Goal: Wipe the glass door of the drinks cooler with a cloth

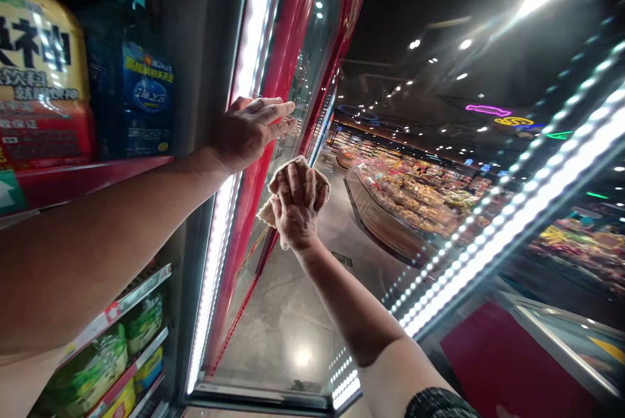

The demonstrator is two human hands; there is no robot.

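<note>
My right hand [295,215] presses a beige-brown cloth [319,181] flat against the glass door [273,314]. Its fingers lie spread over the cloth, whose edges stick out around them. Higher up and to the left, my left hand [249,128] is at the red door frame [266,170], beside a bright light strip [254,21]. The fingers of that hand are stretched out and nothing shows in them. Whether the palm touches the frame is hard to make out.
On the left, shelves hold a large yellow-red bottle [43,79], a dark blue bottle [146,92] and green packages [97,359]. Beyond the glass are a shop floor [303,314] and a produce stand [381,229]. Another light strip [488,242] slants across the right.
</note>
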